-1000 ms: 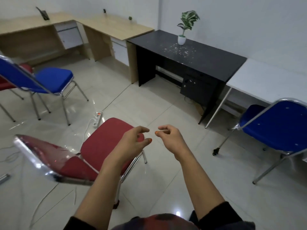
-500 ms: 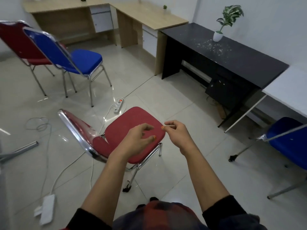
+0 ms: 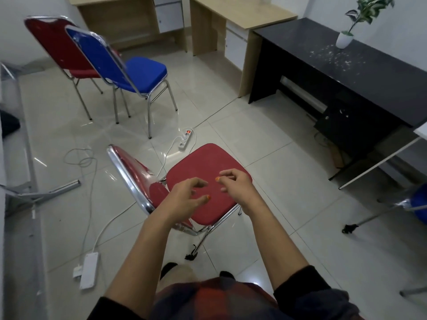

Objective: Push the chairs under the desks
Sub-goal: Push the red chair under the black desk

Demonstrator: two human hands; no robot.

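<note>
A red chair with a chrome frame [image 3: 208,162] stands on the tiled floor right in front of me, its backrest to the left. My left hand [image 3: 184,197] and my right hand [image 3: 235,188] hover above its seat, fingers loosely curled, holding nothing. A blue chair [image 3: 138,72] and another red chair [image 3: 57,45] stand together at the back left. A black desk [image 3: 335,65] runs along the right wall, two wooden desks [image 3: 242,15] sit in the far corner. Part of a second blue chair [image 3: 418,204] shows at the right edge.
A white power strip [image 3: 186,139] and its cables lie on the floor behind the red chair. A white adapter [image 3: 89,269] lies at the lower left. A potted plant [image 3: 344,40] stands on the black desk. A white table's leg [image 3: 379,162] slants at the right.
My view has swung left and down, bringing the near red chair to the centre. Both hands moved over its seat and the fingers spread slightly apart.
</note>
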